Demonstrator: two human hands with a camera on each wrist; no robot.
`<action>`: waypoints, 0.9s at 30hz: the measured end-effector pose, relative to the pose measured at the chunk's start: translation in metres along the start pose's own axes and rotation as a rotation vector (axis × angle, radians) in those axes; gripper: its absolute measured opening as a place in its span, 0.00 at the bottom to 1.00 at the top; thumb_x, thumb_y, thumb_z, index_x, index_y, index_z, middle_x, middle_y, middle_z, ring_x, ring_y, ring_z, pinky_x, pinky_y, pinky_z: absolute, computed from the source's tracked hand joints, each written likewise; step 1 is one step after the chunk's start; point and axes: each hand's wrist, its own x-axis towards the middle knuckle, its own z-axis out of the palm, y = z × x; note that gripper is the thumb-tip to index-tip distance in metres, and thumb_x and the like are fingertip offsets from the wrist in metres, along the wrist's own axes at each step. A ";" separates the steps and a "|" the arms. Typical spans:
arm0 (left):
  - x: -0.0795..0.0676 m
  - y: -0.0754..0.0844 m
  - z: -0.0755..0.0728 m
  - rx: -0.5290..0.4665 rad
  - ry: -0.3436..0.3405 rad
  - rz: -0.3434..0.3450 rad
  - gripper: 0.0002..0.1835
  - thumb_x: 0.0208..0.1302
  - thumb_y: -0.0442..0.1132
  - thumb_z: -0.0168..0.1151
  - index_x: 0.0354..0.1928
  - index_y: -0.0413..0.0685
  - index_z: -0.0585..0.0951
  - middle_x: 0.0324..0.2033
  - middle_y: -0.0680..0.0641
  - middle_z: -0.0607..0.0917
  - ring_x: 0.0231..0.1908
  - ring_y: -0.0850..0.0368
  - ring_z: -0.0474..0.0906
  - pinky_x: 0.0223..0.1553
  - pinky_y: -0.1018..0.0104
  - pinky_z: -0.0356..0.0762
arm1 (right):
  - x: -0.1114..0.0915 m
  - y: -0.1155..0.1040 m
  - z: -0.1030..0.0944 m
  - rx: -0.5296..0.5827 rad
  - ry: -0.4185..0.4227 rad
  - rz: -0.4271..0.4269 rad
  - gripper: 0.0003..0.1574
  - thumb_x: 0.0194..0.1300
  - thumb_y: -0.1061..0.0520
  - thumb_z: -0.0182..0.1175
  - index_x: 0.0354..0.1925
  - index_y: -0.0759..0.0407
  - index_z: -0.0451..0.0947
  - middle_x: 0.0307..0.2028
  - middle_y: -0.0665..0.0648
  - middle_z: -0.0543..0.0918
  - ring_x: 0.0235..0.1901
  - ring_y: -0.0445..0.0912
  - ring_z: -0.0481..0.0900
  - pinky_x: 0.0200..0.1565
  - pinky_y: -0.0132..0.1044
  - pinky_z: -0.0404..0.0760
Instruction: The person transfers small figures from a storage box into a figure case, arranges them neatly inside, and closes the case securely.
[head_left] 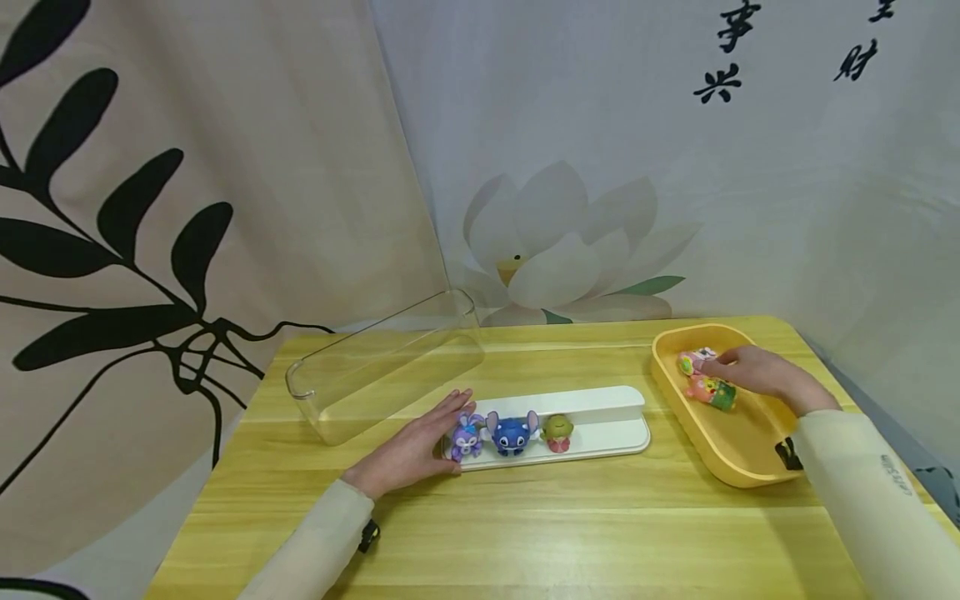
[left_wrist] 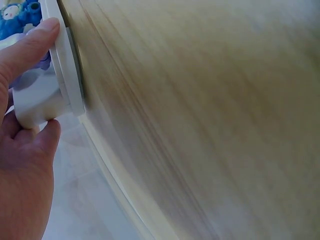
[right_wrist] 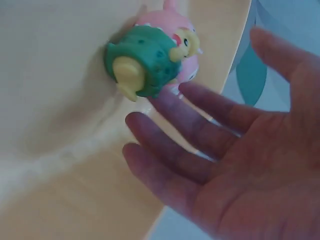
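Note:
My left hand (head_left: 411,450) holds the left end of a white stepped display base (head_left: 600,417); its thumb lies along the front edge (left_wrist: 59,55). On the base stand a purple rabbit-like figurine (head_left: 467,437), a blue big-eared figurine (head_left: 512,434) and a green-headed figurine (head_left: 558,433) in a row. Over the yellow tray (head_left: 738,471), my right hand (head_left: 759,372) reaches in, fingers spread and slightly bent beside the figurines. Inside the tray lie a pink figurine (head_left: 696,360) and a pink-and-green figurine (head_left: 711,392). In the right wrist view, the green part (right_wrist: 145,62) is close to my fingertips.
A clear plastic cover (head_left: 390,367) sits at the back left of the wooden table (head_left: 570,533). Behind the table hangs a printed curtain (head_left: 570,125) with leaves, a lotus and characters. The tray stands near the table's right edge.

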 end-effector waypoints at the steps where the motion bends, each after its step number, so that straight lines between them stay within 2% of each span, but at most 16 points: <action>1: 0.000 0.000 0.000 0.000 0.000 0.001 0.51 0.60 0.45 0.78 0.81 0.52 0.60 0.83 0.51 0.50 0.81 0.52 0.44 0.75 0.48 0.59 | 0.001 0.003 0.000 0.030 -0.013 -0.008 0.52 0.79 0.33 0.47 0.66 0.83 0.65 0.65 0.85 0.68 0.60 0.77 0.72 0.56 0.66 0.78; 6: 0.000 0.000 -0.001 -0.002 -0.003 0.006 0.51 0.60 0.44 0.78 0.81 0.52 0.60 0.82 0.51 0.51 0.81 0.52 0.44 0.75 0.48 0.59 | 0.009 0.017 0.000 0.186 -0.088 -0.020 0.47 0.79 0.38 0.52 0.69 0.80 0.62 0.66 0.81 0.70 0.61 0.72 0.74 0.57 0.62 0.81; 9: 0.000 0.000 -0.001 -0.001 -0.006 0.009 0.51 0.61 0.45 0.78 0.81 0.52 0.60 0.83 0.51 0.51 0.81 0.52 0.44 0.75 0.48 0.59 | 0.011 0.024 0.001 0.239 -0.101 -0.013 0.45 0.78 0.40 0.55 0.70 0.78 0.63 0.64 0.77 0.73 0.60 0.67 0.75 0.58 0.59 0.81; 15: 0.001 0.000 -0.001 0.002 -0.010 0.007 0.51 0.61 0.45 0.77 0.81 0.52 0.59 0.83 0.51 0.50 0.81 0.53 0.44 0.75 0.48 0.58 | 0.013 0.032 0.003 0.270 -0.098 -0.009 0.44 0.76 0.43 0.60 0.69 0.78 0.64 0.59 0.69 0.78 0.50 0.52 0.77 0.49 0.42 0.83; 19: 0.001 0.000 -0.001 0.003 -0.011 0.007 0.50 0.61 0.45 0.77 0.81 0.52 0.59 0.83 0.51 0.50 0.81 0.53 0.44 0.76 0.48 0.58 | 0.015 0.034 0.005 0.278 -0.102 0.002 0.42 0.75 0.45 0.61 0.66 0.80 0.65 0.53 0.63 0.79 0.44 0.47 0.75 0.44 0.37 0.82; 24: 0.001 0.000 -0.002 0.002 -0.013 0.008 0.50 0.61 0.45 0.77 0.81 0.52 0.59 0.83 0.51 0.50 0.81 0.53 0.43 0.75 0.48 0.58 | 0.018 0.032 0.009 0.281 -0.101 0.023 0.39 0.73 0.46 0.65 0.61 0.80 0.70 0.39 0.53 0.77 0.31 0.42 0.72 0.34 0.31 0.76; 27: 0.001 0.000 -0.002 0.000 -0.012 0.011 0.51 0.61 0.45 0.77 0.81 0.51 0.59 0.83 0.50 0.50 0.81 0.53 0.43 0.75 0.48 0.59 | 0.018 0.031 0.011 0.274 -0.104 0.019 0.38 0.72 0.47 0.66 0.59 0.80 0.72 0.36 0.51 0.78 0.29 0.41 0.72 0.32 0.30 0.74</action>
